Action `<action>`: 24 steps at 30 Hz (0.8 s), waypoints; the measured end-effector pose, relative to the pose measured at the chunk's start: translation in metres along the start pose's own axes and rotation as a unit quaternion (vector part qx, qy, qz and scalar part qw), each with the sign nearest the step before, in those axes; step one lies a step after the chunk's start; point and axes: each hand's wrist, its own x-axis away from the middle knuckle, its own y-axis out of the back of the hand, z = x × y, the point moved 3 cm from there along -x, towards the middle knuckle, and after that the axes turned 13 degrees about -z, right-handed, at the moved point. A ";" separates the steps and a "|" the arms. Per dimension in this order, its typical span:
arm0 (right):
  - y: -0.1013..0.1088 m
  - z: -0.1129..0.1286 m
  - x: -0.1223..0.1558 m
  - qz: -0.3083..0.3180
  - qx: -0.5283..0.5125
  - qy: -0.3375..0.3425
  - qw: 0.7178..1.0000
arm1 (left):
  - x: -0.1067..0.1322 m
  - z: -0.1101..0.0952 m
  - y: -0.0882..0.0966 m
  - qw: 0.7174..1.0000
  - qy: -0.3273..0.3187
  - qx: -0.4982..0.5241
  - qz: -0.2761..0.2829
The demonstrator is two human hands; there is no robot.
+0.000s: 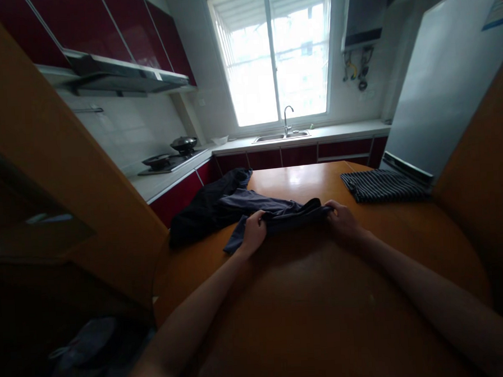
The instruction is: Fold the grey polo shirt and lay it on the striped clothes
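Kitchen, wooden table [308, 298]. Dark garment [295, 220] mid-frame, pinched near its edge by left hand [254, 232] and right hand [341, 220]; probably light, limp, best held by edges. Beyond: dark clothing [202, 205] centre-left, striped cloth [382, 185] centre-right.

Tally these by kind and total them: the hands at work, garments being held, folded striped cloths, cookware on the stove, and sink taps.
Left hand and right hand: 2
Held grey-blue garment: 1
Folded striped cloth: 1
Nearer pan and farther pan: 2
Sink tap: 1
Total: 7
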 end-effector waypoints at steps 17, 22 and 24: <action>-0.018 -0.002 0.007 0.068 -0.217 -0.274 0.934 | 0.063 -0.053 -0.025 0.918 -0.177 0.085 0.343; -0.026 0.013 0.009 0.084 -0.225 -0.210 0.948 | 0.025 -0.059 -0.030 0.909 -0.234 0.104 0.329; -0.030 0.016 0.009 0.068 -0.227 -0.197 0.951 | -0.006 -0.058 -0.043 0.923 -0.252 0.089 0.276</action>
